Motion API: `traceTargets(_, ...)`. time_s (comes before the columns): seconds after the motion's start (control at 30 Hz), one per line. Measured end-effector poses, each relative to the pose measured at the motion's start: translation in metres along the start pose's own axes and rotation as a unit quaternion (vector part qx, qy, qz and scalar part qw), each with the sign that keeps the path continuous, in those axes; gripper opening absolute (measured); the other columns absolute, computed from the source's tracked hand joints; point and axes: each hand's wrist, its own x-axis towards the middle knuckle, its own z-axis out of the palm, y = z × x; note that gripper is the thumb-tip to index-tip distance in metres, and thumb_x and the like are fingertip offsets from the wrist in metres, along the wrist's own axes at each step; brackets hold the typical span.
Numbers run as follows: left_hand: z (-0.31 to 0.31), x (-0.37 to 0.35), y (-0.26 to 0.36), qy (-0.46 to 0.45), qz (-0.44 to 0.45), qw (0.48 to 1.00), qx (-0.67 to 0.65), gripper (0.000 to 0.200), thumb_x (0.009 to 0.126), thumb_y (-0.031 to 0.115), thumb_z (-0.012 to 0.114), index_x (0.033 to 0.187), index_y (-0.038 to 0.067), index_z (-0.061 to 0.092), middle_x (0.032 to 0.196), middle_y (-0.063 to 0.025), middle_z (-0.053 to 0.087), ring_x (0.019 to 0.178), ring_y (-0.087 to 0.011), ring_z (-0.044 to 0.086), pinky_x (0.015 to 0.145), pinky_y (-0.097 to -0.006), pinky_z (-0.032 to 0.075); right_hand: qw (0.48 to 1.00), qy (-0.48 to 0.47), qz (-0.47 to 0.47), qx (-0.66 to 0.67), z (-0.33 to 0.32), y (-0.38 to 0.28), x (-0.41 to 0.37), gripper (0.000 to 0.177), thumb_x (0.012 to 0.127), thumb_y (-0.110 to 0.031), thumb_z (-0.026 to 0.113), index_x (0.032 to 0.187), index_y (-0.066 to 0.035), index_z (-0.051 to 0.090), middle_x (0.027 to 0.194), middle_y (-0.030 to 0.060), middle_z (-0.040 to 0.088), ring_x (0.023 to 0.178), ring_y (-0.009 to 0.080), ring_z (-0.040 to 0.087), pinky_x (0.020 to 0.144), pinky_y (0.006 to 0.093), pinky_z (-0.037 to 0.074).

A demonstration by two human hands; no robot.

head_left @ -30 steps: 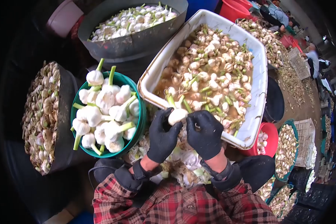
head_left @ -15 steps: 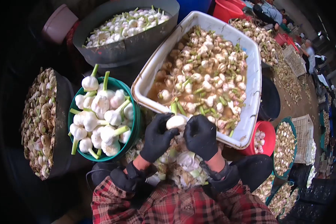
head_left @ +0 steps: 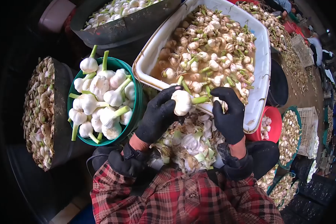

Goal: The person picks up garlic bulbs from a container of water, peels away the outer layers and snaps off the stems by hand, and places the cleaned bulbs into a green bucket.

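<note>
Black gloves cover both hands. My left hand (head_left: 158, 114) is closed on a white garlic bulb (head_left: 182, 102), whose green stem points right. My right hand (head_left: 229, 114) is apart from that bulb, thumb and fingers spread near the stem's end, over the near rim of the white tub (head_left: 263, 89). Garlic in brownish water (head_left: 198, 56) fills the tub. Below my hands lies a heap of peeled skins (head_left: 192, 143). To the left, cleaned bulbs with green stems (head_left: 99, 85) are piled in a green basin (head_left: 137, 93).
A dark container of unpeeled garlic (head_left: 43, 112) stands far left. A grey tub (head_left: 127, 26) holds white bulbs at the top. At right are a red bucket (head_left: 274, 127), green baskets of garlic (head_left: 289, 138) and a white crate (head_left: 306, 130). Another person (head_left: 283, 5) is partly visible top right.
The bulb has turned so its stem points right instead of up. My right hand has moved right and its fingers have opened. The view has shifted, so the tubs sit higher.
</note>
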Motion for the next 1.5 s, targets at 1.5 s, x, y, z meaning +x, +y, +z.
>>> traceTargets(1.5, 0.011, -0.006, -0.018, -0.054, 0.064, 0.993, 0.080, 0.070, 0.074, 0.005, 0.065, 0.140, 0.003, 0.039, 0.135, -0.0177, 0.047, 0.127, -0.0250, 0.045, 0.105, -0.0374, 0.037, 0.939, -0.043, 0.303, 0.156, 0.034, 0.000, -0.027, 0.018, 0.087, -0.011, 0.061, 0.090, 0.006, 0.064, 0.069, 0.0097, 0.063, 0.061, 0.0131, 0.050, 0.059, 0.0317, 0.043)
